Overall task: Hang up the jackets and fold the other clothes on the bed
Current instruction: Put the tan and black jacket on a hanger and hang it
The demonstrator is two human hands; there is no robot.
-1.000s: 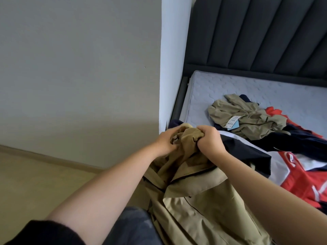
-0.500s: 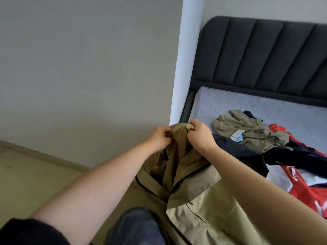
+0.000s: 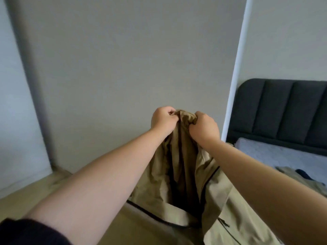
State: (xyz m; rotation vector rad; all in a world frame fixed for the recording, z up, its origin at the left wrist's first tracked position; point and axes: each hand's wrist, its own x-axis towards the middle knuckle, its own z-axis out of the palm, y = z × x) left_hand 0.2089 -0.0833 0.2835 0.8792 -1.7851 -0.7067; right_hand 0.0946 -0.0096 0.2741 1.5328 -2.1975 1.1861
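A khaki jacket (image 3: 178,174) with dark zips hangs in front of me, held up by its top edge. My left hand (image 3: 163,120) grips the bunched fabric on the left, and my right hand (image 3: 205,127) grips it on the right, close beside the left. The jacket's body falls open below them, showing its dark lining. At the right edge, part of another khaki garment (image 3: 300,181) and a bit of dark cloth (image 3: 304,174) lie on the bed's grey mattress (image 3: 276,152).
A grey wall (image 3: 132,59) fills the view straight ahead, with a white corner edge (image 3: 237,68) beside the bed. The dark padded headboard (image 3: 283,106) stands at the right. Light wooden floor (image 3: 26,197) shows at the lower left.
Both hands have lifted the jacket higher and carried it left, off the bed and towards the wall. My view has turned left, so most of the clothes pile is out of sight.
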